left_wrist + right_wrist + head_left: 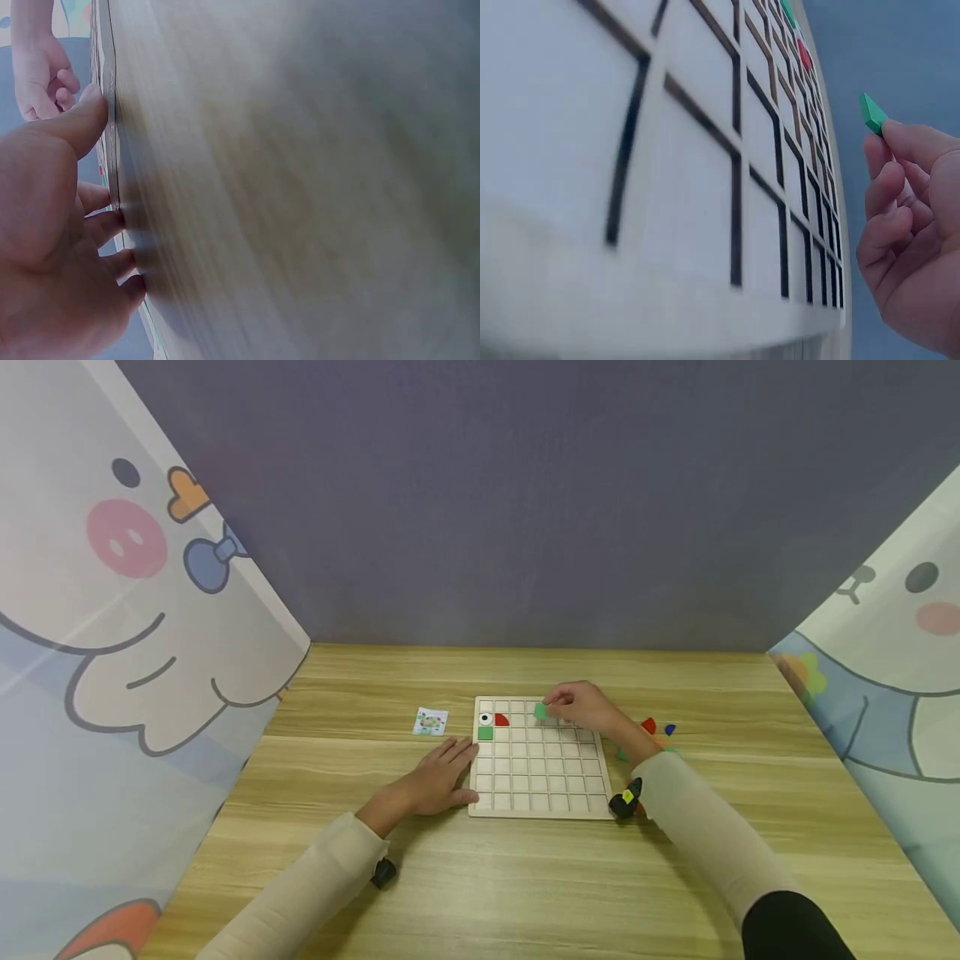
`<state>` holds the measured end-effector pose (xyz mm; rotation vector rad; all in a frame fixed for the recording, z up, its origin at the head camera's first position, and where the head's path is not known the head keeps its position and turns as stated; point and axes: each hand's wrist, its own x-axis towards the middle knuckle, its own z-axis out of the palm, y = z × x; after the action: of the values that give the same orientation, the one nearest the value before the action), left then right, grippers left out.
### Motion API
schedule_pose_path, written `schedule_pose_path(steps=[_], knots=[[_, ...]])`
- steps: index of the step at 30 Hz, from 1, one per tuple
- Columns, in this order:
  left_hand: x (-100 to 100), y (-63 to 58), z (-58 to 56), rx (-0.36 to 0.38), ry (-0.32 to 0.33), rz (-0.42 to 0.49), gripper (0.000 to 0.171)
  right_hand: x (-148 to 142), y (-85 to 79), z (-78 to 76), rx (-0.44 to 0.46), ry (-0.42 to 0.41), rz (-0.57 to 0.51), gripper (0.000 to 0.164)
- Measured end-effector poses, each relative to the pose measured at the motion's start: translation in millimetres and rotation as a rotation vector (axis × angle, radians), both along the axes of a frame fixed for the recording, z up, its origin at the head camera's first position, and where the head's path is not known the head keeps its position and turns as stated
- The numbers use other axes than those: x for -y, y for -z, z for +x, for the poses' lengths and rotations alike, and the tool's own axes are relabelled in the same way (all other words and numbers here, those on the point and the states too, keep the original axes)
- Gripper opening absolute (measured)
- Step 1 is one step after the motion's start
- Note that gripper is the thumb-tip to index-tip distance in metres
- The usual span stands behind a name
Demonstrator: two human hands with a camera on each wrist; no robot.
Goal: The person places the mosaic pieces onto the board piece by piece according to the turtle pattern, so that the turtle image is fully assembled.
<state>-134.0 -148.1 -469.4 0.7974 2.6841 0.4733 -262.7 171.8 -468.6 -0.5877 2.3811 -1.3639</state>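
With left grip [437, 778] spread, pinching small flat green tile [871, 115] in right grip [587, 705]. Probably light and stiff; best held by edges.

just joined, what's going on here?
A person's right hand pinches a green tile over the gridded board; the left hand rests at its left edge. An eye tile, red quarter-circle and green square sit in upper-left cells. A picture card lies left of the board, loose pieces to its right.
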Motion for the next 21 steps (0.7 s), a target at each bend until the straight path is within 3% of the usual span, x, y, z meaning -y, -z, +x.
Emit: schedule_pose_path(steps=[7, 21], knots=[[-0.4, 0.6, -0.6, 0.003, 0.003, 0.003, 0.081, 15.8, 2.0, 0.1, -0.014, -0.017, 0.07, 0.02], [0.2, 2.6, -1.5, 0.01, -0.012, -0.012, 0.082, 46.6, 4.5, 6.5, -0.018, -0.073, 0.106, 0.014]])
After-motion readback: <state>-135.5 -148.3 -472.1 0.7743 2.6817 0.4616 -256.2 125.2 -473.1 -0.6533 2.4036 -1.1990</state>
